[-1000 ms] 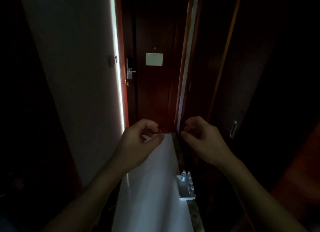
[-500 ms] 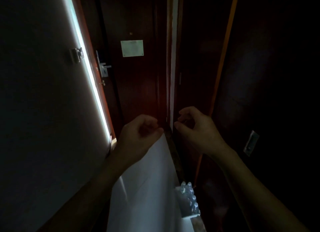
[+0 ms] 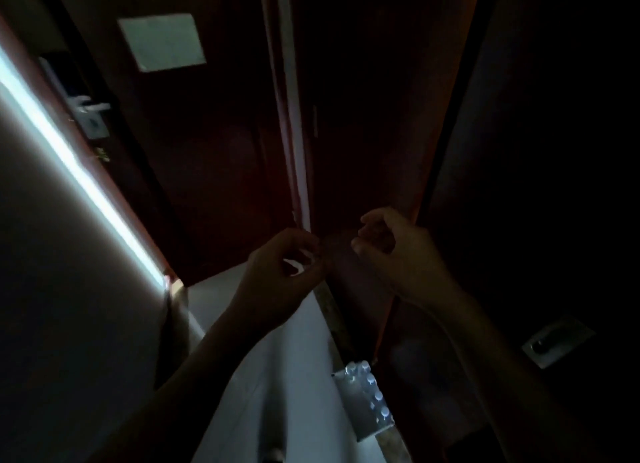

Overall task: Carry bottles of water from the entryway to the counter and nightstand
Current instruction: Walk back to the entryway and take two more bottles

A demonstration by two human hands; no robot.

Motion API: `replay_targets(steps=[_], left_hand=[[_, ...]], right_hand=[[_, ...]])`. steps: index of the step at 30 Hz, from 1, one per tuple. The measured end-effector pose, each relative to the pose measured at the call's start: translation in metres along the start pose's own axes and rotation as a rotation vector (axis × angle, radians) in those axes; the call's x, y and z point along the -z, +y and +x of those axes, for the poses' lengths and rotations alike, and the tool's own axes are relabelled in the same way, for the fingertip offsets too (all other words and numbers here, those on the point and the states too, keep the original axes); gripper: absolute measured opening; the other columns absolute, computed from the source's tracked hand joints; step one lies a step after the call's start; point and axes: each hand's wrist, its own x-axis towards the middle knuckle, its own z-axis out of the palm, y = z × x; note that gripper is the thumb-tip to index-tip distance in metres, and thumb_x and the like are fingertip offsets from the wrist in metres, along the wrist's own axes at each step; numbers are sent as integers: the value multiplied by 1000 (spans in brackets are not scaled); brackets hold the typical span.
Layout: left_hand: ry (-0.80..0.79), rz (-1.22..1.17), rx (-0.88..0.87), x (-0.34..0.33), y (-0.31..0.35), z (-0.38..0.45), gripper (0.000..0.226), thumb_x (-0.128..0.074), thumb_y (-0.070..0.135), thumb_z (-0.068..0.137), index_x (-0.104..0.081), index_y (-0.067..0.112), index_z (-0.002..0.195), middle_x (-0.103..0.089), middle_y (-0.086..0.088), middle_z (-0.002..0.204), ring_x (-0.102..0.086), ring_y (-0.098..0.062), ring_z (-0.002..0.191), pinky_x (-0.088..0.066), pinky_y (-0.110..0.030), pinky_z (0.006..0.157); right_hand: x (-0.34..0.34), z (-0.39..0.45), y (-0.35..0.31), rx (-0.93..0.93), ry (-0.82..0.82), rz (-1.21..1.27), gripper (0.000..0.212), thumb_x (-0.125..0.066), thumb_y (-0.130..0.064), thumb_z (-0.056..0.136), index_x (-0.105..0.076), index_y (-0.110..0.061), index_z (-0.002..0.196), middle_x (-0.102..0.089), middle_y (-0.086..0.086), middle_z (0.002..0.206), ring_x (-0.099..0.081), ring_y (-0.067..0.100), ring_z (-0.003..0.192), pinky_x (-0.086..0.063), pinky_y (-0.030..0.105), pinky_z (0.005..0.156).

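In a dim entryway, several water bottles point(image 3: 372, 390) with white caps stand in a pale open box point(image 3: 360, 424) on the floor by the right wall, low in view. My left hand point(image 3: 280, 282) and my right hand point(image 3: 394, 251) hover side by side well above and beyond the box, fingers curled loosely, holding nothing I can make out.
A dark red door point(image 3: 207, 172) with a metal handle point(image 3: 90, 108) and a white notice point(image 3: 162, 42) closes the end of the passage. A bright strip of light point(image 3: 79, 175) runs down the left wall. Dark wooden panels with a recessed pull point(image 3: 550, 341) line the right.
The view has moved closer to the door and tilted. The box of bottles now sits nearer and further right. Both hands keep their curled pose, close together.
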Motion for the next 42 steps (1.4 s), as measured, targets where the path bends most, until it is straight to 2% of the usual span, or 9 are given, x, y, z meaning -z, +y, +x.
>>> replay_targets(steps=[5, 10, 18, 22, 29, 33, 37, 39, 42], left_hand=[[-222, -119, 25, -62, -71, 78, 23, -78, 11, 80, -67, 13, 100, -71, 5, 92, -68, -7, 82, -52, -14, 66], [-444, -259, 102, -115, -118, 133, 25, -79, 22, 77, -66, 30, 96, -73, 10, 93, -69, -5, 88, -55, -22, 77], [-636, -201, 251, -201, -225, 144, 24, -73, 27, 80, -67, 25, 103, -71, 12, 98, -67, 0, 89, -52, -16, 74], [-646, -117, 372, -260, -319, 108, 28, -71, 43, 75, -68, 28, 99, -72, 14, 92, -67, 2, 82, -52, -17, 70], [-879, 36, 473, -397, -551, 14, 30, -77, 31, 78, -63, 30, 104, -67, 17, 102, -64, 3, 83, -42, -4, 64], [-958, 116, 447, -493, -694, -47, 65, -85, 28, 71, -52, 19, 126, -58, 7, 119, -63, -10, 95, -41, -6, 70], [-904, 163, 399, -582, -812, -95, 100, -88, 35, 57, -39, 7, 140, -47, -3, 133, -54, -19, 117, -46, -23, 96], [-853, 159, 365, -615, -851, -113, 100, -87, 38, 56, -39, 11, 139, -52, -7, 134, -56, -22, 121, -48, -39, 102], [-781, 203, 259, -642, -882, -127, 78, -85, 39, 60, -53, 15, 127, -65, -4, 120, -62, -20, 111, -51, -37, 94]], right_hand=[[-9, 41, 72, -186, 183, -34, 31, -76, -21, 82, -61, -25, 109, -68, -10, 96, -66, 1, 88, -49, 14, 80], [-18, 59, 124, -375, 334, -95, 29, -75, -21, 82, -61, -29, 106, -70, -13, 95, -65, -4, 85, -48, 10, 72], [-65, 54, 232, -596, 477, -96, 20, -72, -11, 83, -63, -21, 97, -65, -19, 80, -63, -15, 75, -46, 4, 64], [-132, 28, 336, -738, 554, -11, 15, -73, -15, 83, -66, -14, 96, -67, -16, 79, -65, -11, 76, -48, 6, 62], [-248, -60, 571, -1063, 641, -34, 17, -73, -22, 86, -61, -24, 98, -59, -22, 78, -57, -21, 69, -38, -2, 52], [-319, -126, 709, -1161, 648, -12, 36, -78, -19, 80, -55, -34, 104, -63, -21, 94, -62, -1, 86, -43, 7, 60], [-390, -186, 830, -1214, 552, 35, 66, -84, -21, 70, -48, -39, 122, -59, -22, 116, -57, 11, 114, -56, 42, 89], [-415, -207, 876, -1212, 527, 28, 81, -85, -27, 66, -42, -42, 133, -57, -19, 126, -56, 12, 120, -55, 47, 92], [-441, -225, 919, -1243, 548, -30, 73, -85, -24, 68, -48, -41, 128, -61, -24, 112, -63, 15, 111, -55, 42, 86]])
